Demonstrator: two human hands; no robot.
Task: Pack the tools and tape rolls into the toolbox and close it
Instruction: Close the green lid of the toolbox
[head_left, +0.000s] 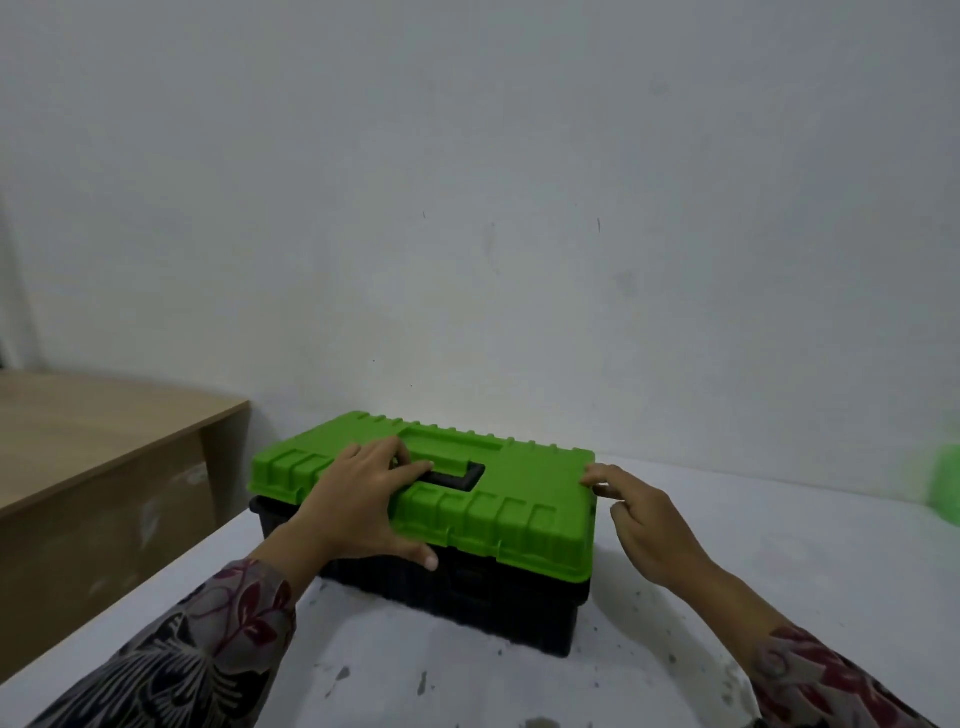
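Resting left hand (358, 501) on toolbox (511, 517), apparently closed

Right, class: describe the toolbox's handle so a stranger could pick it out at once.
On the white table sits a toolbox with a green lid. Recessed in the lid's middle lies the handle, partly under the left hand: the lid's only black part.

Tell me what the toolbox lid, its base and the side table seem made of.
Green lid: moulded plastic, matt, with ribbed edges. Black base: likely plastic too, ribbed walls. Side table: looks like wood-grain laminate board, smooth; cannot be sure.
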